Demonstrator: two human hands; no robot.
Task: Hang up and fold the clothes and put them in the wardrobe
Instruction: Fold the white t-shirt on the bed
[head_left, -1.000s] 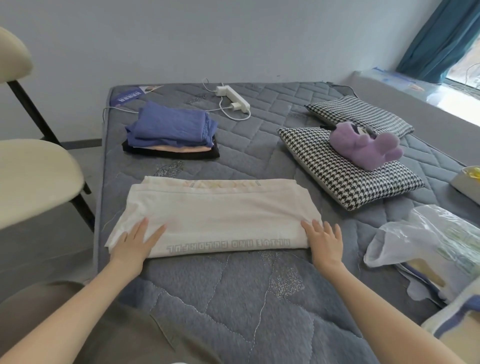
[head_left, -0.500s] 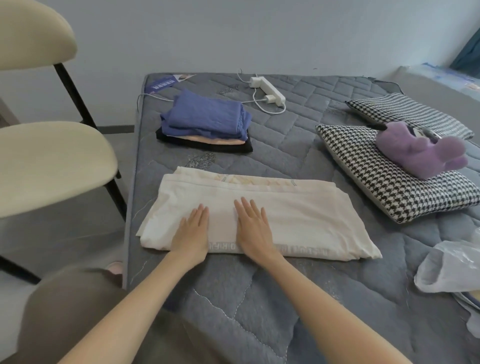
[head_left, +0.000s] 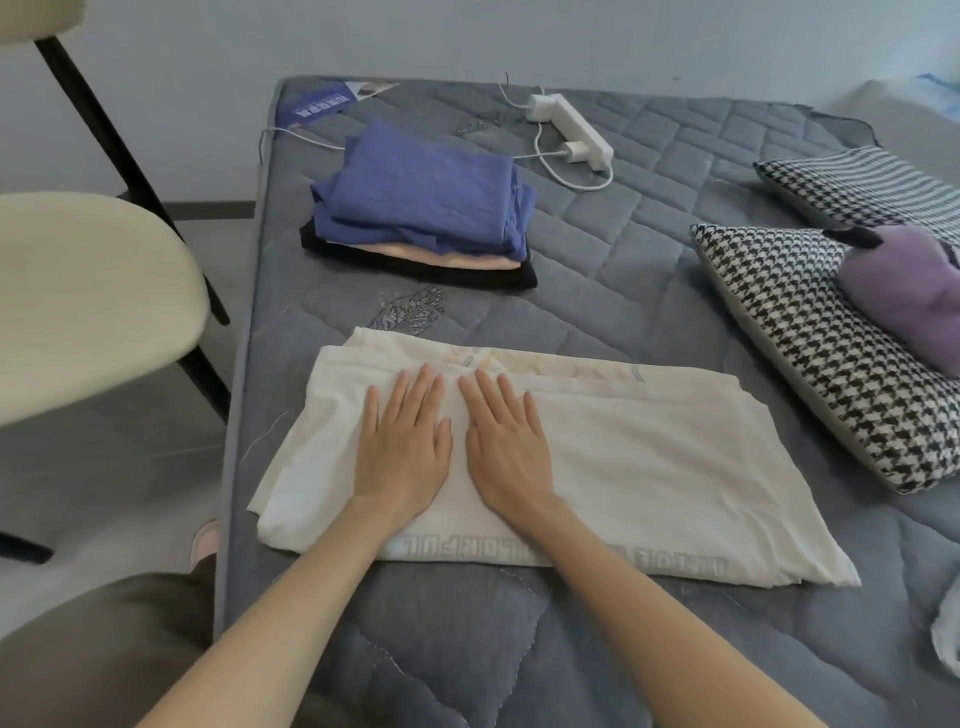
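Observation:
A cream-white garment (head_left: 649, 467) lies folded into a long strip across the grey quilted mattress (head_left: 649, 270), with pale lettering along its near edge. My left hand (head_left: 402, 441) and my right hand (head_left: 504, 441) lie flat side by side on its left half, fingers straight and pointing away from me, pressing the cloth. Behind the garment sits a stack of folded clothes (head_left: 426, 208): a blue piece on top, a peach one under it and a black one at the bottom.
A cream chair (head_left: 78, 280) with black legs stands left of the mattress. A white power strip (head_left: 571, 130) with cables lies at the far edge. Two houndstooth pillows (head_left: 810, 353) and a purple plush toy (head_left: 904, 291) are on the right; a plastic bag (head_left: 948, 639) shows at the right edge.
One second ago my hands were at the garment's two ends. They came together on its left half and have now slid forward, away from me, across the cloth.

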